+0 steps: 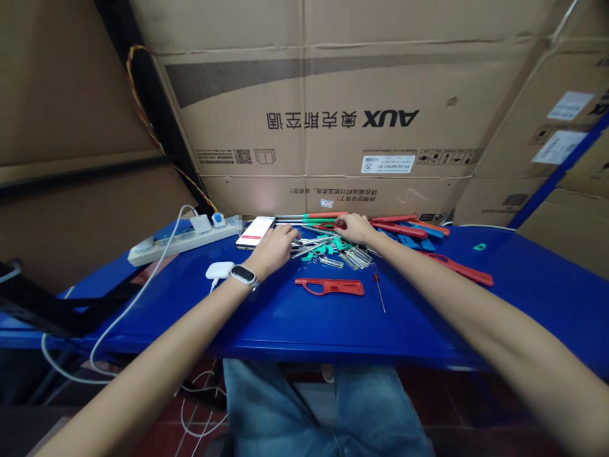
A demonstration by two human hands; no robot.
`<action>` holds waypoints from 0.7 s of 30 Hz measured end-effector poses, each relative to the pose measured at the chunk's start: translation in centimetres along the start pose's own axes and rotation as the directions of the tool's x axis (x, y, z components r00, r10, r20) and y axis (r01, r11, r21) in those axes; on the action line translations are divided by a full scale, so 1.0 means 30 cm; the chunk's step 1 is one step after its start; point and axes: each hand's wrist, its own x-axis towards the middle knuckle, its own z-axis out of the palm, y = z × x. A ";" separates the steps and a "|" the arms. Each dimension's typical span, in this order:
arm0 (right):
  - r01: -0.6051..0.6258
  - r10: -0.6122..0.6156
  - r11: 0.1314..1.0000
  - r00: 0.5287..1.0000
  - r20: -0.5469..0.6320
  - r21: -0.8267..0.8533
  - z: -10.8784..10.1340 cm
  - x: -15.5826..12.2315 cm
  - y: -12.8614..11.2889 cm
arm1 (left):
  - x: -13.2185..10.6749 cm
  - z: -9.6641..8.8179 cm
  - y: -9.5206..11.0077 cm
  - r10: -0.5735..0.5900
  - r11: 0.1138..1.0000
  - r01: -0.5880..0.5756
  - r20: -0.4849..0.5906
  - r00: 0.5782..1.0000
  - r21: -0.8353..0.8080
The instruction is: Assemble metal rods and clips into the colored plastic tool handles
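Note:
My left hand (275,249), wearing a watch band on its wrist, reaches to the left edge of a pile of metal tubes (311,244). Its fingers are bent and slightly apart, with no held thing visible. Green plastic pieces (339,243) and clear small tanks (356,258) lie mixed in the pile. Behind it my right hand (354,227) has its fingers closed by the long lighters with green and red handles (326,216); what they hold is hidden. A red lighter shell half (335,287) lies flat in front, beside a small screwdriver (379,291).
A phone (255,231), white earbud case (219,270) and power strip (183,240) with cables are on the left of the blue table (295,327). Red and blue shells (404,230) and another red shell (464,269) lie right. A cardboard wall (333,82) stands behind.

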 end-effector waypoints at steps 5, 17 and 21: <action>0.138 -0.126 0.989 0.973 -0.194 0.051 -0.014 -0.096 -0.066 | 0.107 -0.008 -0.111 0.061 0.994 -0.072 0.148 0.987 0.076; 0.302 -0.305 0.951 0.951 -0.042 -0.069 0.003 -0.264 -0.157 | 0.134 -0.028 -0.037 0.134 0.979 -0.150 0.122 0.983 0.135; 0.255 -0.253 0.967 0.958 -0.135 -0.005 0.010 -0.270 -0.133 | 0.115 -0.053 -0.011 0.119 0.992 -0.118 -0.020 0.993 0.054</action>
